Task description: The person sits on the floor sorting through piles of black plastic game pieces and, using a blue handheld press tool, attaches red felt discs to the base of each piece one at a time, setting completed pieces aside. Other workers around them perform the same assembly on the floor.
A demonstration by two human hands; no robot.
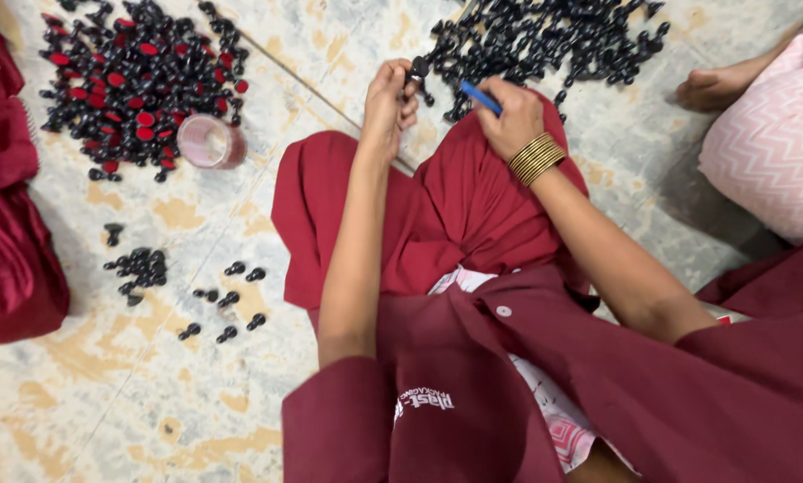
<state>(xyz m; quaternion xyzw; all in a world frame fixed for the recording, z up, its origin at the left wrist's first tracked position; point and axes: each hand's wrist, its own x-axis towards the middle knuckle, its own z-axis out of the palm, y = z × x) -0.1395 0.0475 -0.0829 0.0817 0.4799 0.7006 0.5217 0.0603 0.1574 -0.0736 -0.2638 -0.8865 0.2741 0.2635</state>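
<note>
The left hand point(390, 94) pinches 1 small black plastic part point(418, 67) at the near edge of the far pile point(544, 40) on the floor point(195, 394). The right hand point(511, 116) grips a blue tool point(480, 97). The part looks light, hard and a bit slippery, so best pinched by its sides.

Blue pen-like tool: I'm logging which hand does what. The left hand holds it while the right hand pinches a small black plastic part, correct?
Reversed. In the head view, the right hand holds the blue pen-like tool, and the left hand pinches the small black plastic part.
</note>
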